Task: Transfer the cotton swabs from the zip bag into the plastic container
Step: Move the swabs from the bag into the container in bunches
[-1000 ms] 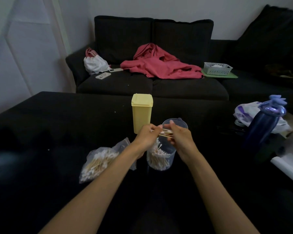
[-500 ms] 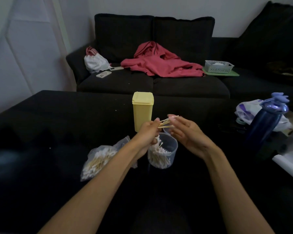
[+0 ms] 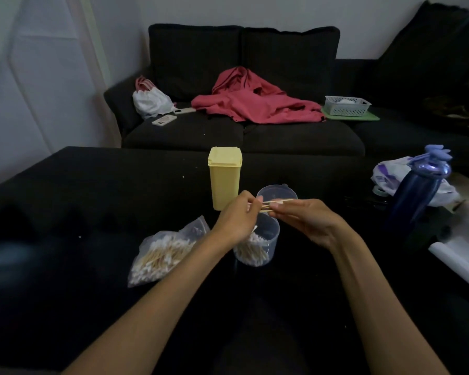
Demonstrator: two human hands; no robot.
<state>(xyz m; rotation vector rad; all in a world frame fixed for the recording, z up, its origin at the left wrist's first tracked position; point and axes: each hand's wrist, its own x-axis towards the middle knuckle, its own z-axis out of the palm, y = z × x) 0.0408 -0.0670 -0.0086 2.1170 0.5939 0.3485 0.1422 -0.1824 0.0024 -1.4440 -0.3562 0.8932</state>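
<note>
Few cotton swabs (image 3: 272, 205) pinched between both hands' curled fingers (image 3: 278, 204), above plastic container (image 3: 266, 239).

left hand (image 3: 236, 221) hides container (image 3: 268, 239) near rim | basket (image 3: 347, 105) contents unclear

Head cam, fwd-down, close on table (image 3: 65, 212)

A black table (image 3: 92, 201) carries a zip bag (image 3: 163, 253) of cotton swabs near the middle, with a clear plastic container (image 3: 266, 244) just to its right (partly filled with swabs) and its clear lid (image 3: 276, 192) behind. A yellow box (image 3: 224, 177) stands upright farther back, and a blue bottle (image 3: 417, 193) stands by the right edge.
</note>
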